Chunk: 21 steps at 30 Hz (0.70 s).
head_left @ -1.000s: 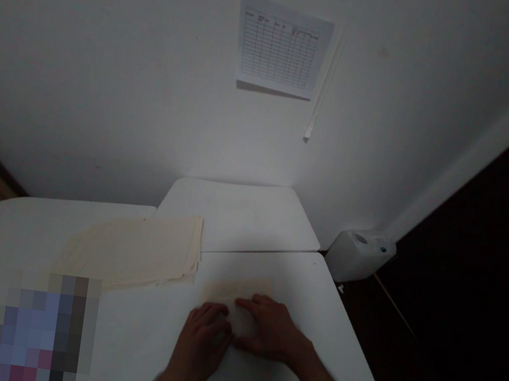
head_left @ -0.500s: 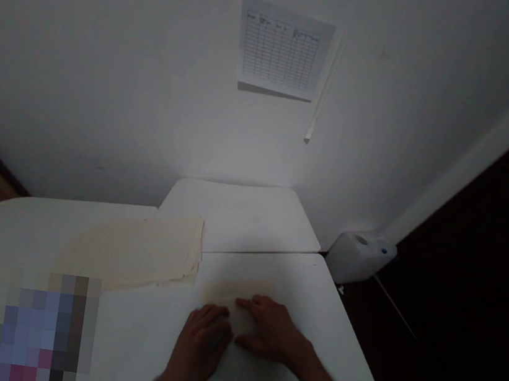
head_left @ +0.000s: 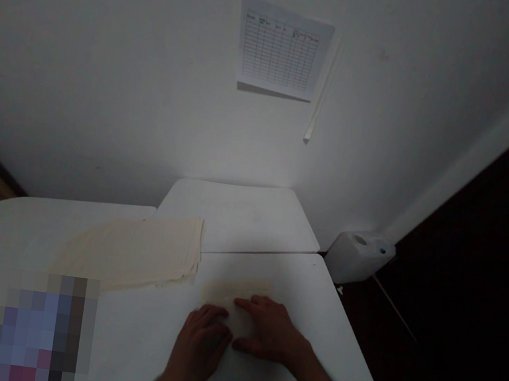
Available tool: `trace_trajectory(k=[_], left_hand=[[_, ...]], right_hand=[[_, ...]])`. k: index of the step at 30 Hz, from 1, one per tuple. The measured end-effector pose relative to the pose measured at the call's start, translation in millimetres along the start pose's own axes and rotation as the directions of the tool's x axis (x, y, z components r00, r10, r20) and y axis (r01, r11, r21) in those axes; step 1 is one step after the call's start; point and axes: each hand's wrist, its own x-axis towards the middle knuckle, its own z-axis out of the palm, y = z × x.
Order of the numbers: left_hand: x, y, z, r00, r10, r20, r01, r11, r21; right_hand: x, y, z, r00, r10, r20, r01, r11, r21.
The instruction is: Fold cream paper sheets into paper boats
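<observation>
A small folded cream cloth (head_left: 232, 290) lies on the white table (head_left: 136, 337) in front of me. My left hand (head_left: 199, 346) rests palm down on its near left part, fingers stretched flat. My right hand (head_left: 270, 333) lies palm down on its near right part, fingers extended toward the left. Both hands press the cloth flat against the table. A stack of larger cream cloths (head_left: 134, 253) sits to the left, apart from both hands.
A second white table (head_left: 239, 213) stands behind, against the white wall. A printed chart (head_left: 280, 47) hangs on the wall. A white container (head_left: 358, 254) sits on the dark floor at the right. A blurred patch (head_left: 15, 328) covers the lower left.
</observation>
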Motion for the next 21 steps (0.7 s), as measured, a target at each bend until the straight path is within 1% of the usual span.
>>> trace_trajectory(k=[3,6,8,11,16,21], left_hand=[[2.0,0.0,-0.2,1.0,-0.025,0.02,0.025,0.999,-0.026],[5.5,1.4,-0.6,0.998,-0.056,0.027,0.057,0.998,-0.034],[7.2,2.6,-1.0,0.996,-0.084,0.03,0.085,0.996,-0.018],[8.7,2.5,-3.2,0.988,-0.152,0.034,0.151,0.988,0.037],[13.0,-8.1,-14.4,0.95,-0.312,-0.008,0.309,0.935,0.173],[20.5,-20.6,-24.5,0.902,-0.431,-0.029,0.42,0.86,0.29]], right_hand=[[1.3,-2.7,-1.3,1.0,0.016,0.01,-0.016,1.0,-0.006],[2.3,-5.2,-1.5,1.0,0.006,-0.017,-0.006,1.0,-0.005],[2.4,-6.3,-1.3,0.999,-0.003,-0.035,0.003,1.0,-0.004],[1.9,-6.8,-1.3,1.0,0.003,-0.026,-0.003,1.0,-0.008],[2.1,-6.5,-2.8,0.999,0.038,0.018,-0.038,0.999,-0.016],[2.7,-6.1,-3.0,0.999,0.051,0.017,-0.051,0.999,-0.01]])
